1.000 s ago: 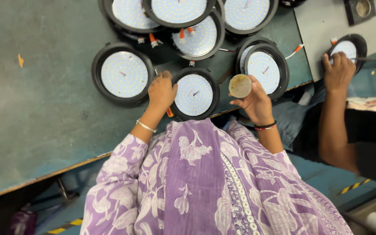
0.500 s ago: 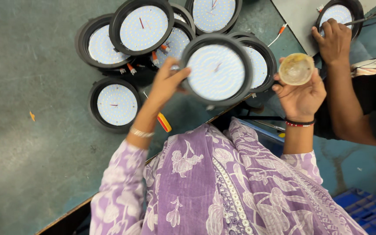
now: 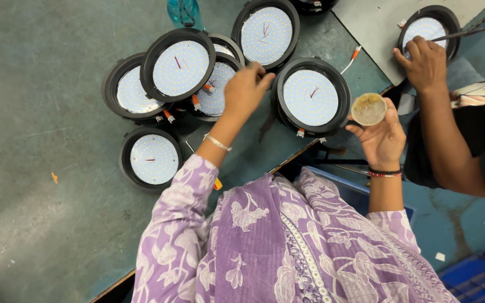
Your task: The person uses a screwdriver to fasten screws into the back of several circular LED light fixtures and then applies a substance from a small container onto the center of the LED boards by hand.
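Observation:
Several round black-rimmed lamp discs with white dotted faces lie on the green-grey table [image 3: 40, 112]. My left hand [image 3: 245, 90] reaches over them, fingers bent, its tips between the stacked discs [image 3: 179, 67] and one single lamp disc [image 3: 310, 96] lying flat at the table's edge. It touches that disc's left rim; whether it grips anything is hidden. My right hand [image 3: 383, 137] is off the table edge and holds up a small round yellowish tub [image 3: 369, 109] by its rim. Purple flowered sleeves cover both my arms.
A co-worker's hand [image 3: 425, 62] rests on another lamp disc [image 3: 428, 25] on a grey sheet [image 3: 366, 22], with a thin tool [image 3: 472, 31] beside it. A blue bottle [image 3: 185, 11] stands at the back. A blue crate [image 3: 478, 278] sits on the floor.
The lamp disc that my left hand held lifted near the camera half a second ago now lies flat on the table. My right hand with the tub has come lower.

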